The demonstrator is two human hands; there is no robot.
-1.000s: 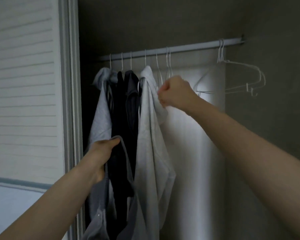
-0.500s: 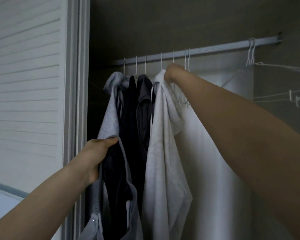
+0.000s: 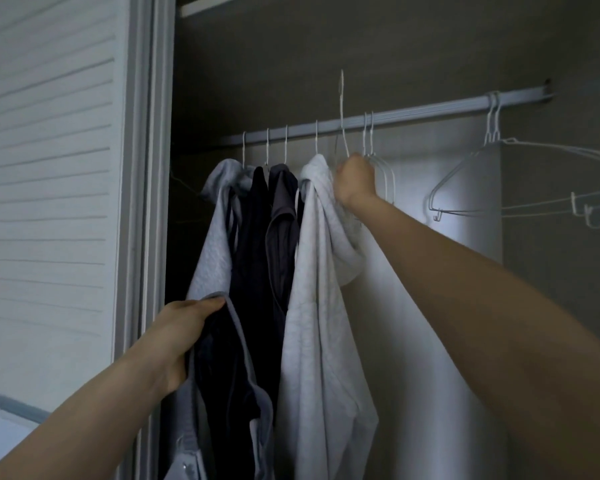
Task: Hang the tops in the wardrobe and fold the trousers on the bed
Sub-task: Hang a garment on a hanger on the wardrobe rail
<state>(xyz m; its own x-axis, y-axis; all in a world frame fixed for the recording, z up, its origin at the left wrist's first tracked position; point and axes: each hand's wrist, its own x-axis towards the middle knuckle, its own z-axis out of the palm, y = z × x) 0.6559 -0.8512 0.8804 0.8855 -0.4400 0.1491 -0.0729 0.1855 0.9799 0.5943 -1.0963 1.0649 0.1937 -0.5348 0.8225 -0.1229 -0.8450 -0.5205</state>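
Observation:
Several tops hang from the wardrobe rail (image 3: 430,110): a light grey one (image 3: 215,244), a navy one (image 3: 253,237), a dark grey one (image 3: 283,209) and a pale hoodie (image 3: 312,306). My right hand (image 3: 355,180) grips the neck of a white wire hanger (image 3: 342,109) just right of the hoodie. The hanger's hook stands above the rail. My left hand (image 3: 187,327) holds the edge of a grey top (image 3: 253,393) with a dark inside, low in front of the hung clothes.
Two bare wire hangers (image 3: 369,133) hang just right of my right hand, and two more (image 3: 520,181) sit near the rail's right end. A slatted white door (image 3: 49,202) stands at the left. The wardrobe's side wall (image 3: 568,237) closes the right.
My right hand rose from the hoodie's shoulder to the rail and now grips a hanger whose hook is lifted above the rail. My left hand keeps hold of the grey top.

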